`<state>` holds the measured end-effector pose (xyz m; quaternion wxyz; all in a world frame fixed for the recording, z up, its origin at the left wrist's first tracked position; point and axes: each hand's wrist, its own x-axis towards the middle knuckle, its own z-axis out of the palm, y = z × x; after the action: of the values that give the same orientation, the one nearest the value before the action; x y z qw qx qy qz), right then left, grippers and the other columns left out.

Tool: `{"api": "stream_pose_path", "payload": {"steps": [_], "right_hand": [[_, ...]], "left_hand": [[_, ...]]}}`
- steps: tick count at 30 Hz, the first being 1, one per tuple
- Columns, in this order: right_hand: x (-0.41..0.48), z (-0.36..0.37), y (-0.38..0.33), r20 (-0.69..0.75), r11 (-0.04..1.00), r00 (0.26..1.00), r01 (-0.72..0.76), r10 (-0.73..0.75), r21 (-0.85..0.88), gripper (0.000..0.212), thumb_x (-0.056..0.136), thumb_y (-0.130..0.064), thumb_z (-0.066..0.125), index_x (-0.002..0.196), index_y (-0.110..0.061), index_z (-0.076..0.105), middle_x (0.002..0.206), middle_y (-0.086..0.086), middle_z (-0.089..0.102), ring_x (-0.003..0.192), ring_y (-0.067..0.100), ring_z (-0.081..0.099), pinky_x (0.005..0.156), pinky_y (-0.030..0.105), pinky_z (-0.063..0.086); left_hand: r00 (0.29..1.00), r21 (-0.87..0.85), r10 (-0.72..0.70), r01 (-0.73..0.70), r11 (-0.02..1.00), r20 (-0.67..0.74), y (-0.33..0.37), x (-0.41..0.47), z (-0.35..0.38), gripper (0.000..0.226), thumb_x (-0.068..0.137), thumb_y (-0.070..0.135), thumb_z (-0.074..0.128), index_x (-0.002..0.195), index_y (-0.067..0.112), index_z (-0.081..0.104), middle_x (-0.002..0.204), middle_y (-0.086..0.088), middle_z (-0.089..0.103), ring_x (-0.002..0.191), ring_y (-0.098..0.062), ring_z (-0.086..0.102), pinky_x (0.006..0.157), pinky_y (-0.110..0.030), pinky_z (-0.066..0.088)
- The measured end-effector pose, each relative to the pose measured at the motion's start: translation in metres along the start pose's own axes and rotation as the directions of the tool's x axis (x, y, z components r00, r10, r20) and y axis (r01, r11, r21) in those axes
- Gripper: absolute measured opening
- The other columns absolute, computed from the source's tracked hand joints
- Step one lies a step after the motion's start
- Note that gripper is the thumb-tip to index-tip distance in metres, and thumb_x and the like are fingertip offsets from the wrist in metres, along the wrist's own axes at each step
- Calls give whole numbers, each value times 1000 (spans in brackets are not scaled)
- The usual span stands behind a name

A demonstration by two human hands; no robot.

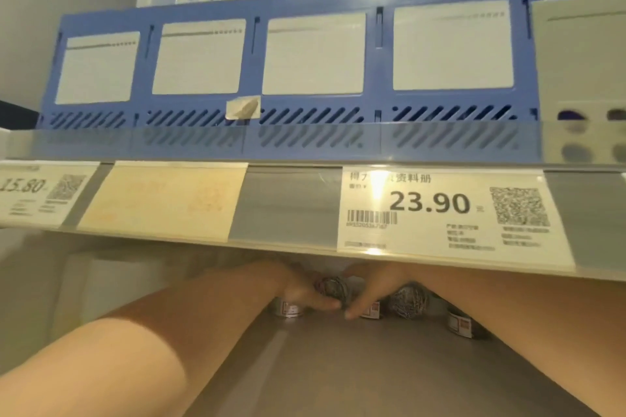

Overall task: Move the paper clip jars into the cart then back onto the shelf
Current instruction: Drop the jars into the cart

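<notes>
The grey price-tagged shelf edge (288, 210) hides the tops of the left hand (301, 291) and right hand (376, 291); their grips are blurred.

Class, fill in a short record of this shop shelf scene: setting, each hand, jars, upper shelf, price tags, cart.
setting: lower shelf, seen from under the upper shelf's edge
left hand: grips a paper clip jar
right hand: fingers on a second jar; grip unclear
other jars: third jar right of the right hand; fourth jar further right; fifth jar below the left hand
upper shelf: blue file rack
price tags: 15.80 tag, faded tag, 23.90 tag
cart: not in view
</notes>
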<state>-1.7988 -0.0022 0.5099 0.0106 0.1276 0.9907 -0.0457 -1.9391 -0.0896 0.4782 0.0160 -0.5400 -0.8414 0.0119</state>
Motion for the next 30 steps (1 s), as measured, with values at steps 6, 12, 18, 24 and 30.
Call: {"api": "stream_pose_path", "payload": {"steps": [6, 12, 18, 24, 30], "right_hand": [[22, 19, 19, 192, 984, 966, -167, 175, -59, 97, 68, -64, 69, 145, -20, 29, 143, -10, 37, 127, 9, 36, 103, 19, 27], [7, 22, 15, 123, 983, 975, -181, 184, -31, 84, 82, -50, 65, 148, -19, 22, 151, -3, 29, 137, 15, 30, 110, 23, 25], [-43, 29, -8, 36, 990, 996, -72, 77, -124, 84, 75, -59, 67, 143, -25, 31, 141, -4, 37, 131, 16, 36, 109, 29, 30], [-106, 36, -30, -17, 990, 994, -113, 112, -81, 65, 77, -64, 60, 125, -22, 47, 119, -4, 45, 113, 15, 44, 100, 31, 39], [-142, 47, -42, -160, 973, 970, -203, 185, -105, 58, 77, -62, 62, 113, -17, 53, 106, 1, 57, 93, 17, 53, 79, 31, 42]], "left_hand": [[997, -38, 13, -10, 999, 75, 5, -7, 3, 69, 92, 53, 43, 149, 24, 15, 154, -1, 20, 138, -19, 22, 104, -21, 18], [991, 30, -35, 32, 999, 128, 11, -3, 1, 73, 81, 50, 64, 141, 19, 34, 141, -4, 40, 122, -23, 46, 97, -29, 42], [982, -137, 67, -43, 990, 176, 39, -45, 4, 64, 84, 44, 63, 135, 27, 28, 114, -1, 42, 83, -12, 51, 61, -21, 47], [965, -88, 249, -242, 966, 78, 65, -107, 5, 53, 80, 51, 61, 122, 31, 35, 113, 4, 49, 100, -18, 50, 87, -32, 43], [956, -142, 126, -168, 976, -264, 75, -156, 5, 47, 75, 55, 62, 116, 37, 48, 105, 9, 55, 97, -17, 53, 89, -33, 47]]}}
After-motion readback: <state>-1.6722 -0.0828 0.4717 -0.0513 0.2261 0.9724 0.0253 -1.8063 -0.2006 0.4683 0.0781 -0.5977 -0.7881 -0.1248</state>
